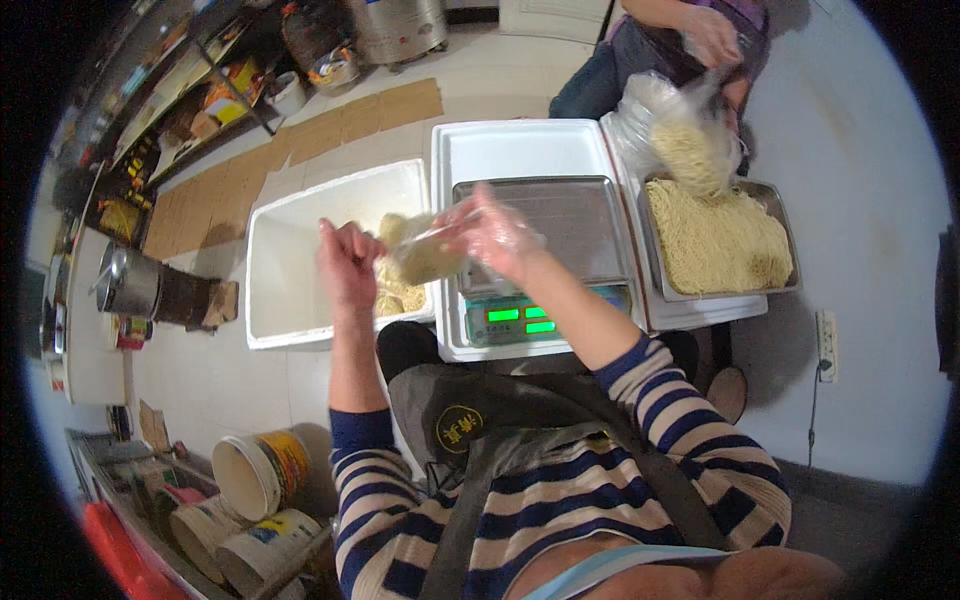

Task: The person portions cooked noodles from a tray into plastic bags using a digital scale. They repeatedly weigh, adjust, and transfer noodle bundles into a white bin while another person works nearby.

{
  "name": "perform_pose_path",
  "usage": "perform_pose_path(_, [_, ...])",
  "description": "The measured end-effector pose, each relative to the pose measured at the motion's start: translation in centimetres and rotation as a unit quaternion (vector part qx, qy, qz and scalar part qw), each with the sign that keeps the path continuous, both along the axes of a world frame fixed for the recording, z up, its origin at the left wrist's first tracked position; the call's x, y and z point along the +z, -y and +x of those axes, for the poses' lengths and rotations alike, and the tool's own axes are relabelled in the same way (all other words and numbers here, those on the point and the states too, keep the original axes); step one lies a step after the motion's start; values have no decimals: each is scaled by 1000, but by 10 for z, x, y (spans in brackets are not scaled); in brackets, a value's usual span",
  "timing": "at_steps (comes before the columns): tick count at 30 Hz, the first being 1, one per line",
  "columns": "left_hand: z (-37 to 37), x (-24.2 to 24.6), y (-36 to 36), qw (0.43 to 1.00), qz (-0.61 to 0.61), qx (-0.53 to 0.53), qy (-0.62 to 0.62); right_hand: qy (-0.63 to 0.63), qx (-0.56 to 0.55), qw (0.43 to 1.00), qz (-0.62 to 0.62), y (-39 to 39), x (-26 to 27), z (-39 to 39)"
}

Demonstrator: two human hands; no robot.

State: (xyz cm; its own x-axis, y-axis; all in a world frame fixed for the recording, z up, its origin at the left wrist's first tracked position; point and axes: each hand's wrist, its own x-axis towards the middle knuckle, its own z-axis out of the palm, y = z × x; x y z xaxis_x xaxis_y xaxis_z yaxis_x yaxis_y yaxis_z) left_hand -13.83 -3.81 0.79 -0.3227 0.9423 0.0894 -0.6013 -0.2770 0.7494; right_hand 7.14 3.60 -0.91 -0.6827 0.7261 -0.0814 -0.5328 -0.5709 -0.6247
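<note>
Between my hands hangs a clear plastic bag of noodles [427, 256], blurred, over the right edge of a white foam box [259, 277]. My left hand [351, 259] pinches one end of the bag. My right hand [495, 232], which wears a clear plastic glove, holds the other end above a digital scale's metal pan [551, 225]. The scale's green displays [503, 315] are lit, and it stands in a white foam lid [517, 146]. More bagged noodles [405, 296] lie in the foam box at its right side.
Across at the upper right, a person [675, 45] in clear gloves holds a bag of noodles [694, 154] above a metal tray [796, 277] heaped with noodles [716, 236]. Clear plastic bags [634, 112] lie beside it. Buckets [247, 480] lie at the lower left; a wall socket strip [826, 345] is at right.
</note>
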Motion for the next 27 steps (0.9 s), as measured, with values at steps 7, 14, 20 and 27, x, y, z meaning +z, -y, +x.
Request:
perform_pose_path(7, [-85, -43, 7, 877, -117, 211, -416, 28, -63, 970, -234, -42, -44, -95])
perform_pose_path(14, [-89, -118, 3, 770, -220, 206, -562, 219, 92, 957, 163, -3, -130, -76])
perform_pose_path(20, [-7, -144, -7, 837, -225, 131, -481, 282, 136, 943, 111, 64, -109, 71])
perform_pose_path(27, [104, -95, -63, 775, -45, -2, -630, 323, -92, 942, -20, 70, -102, 203])
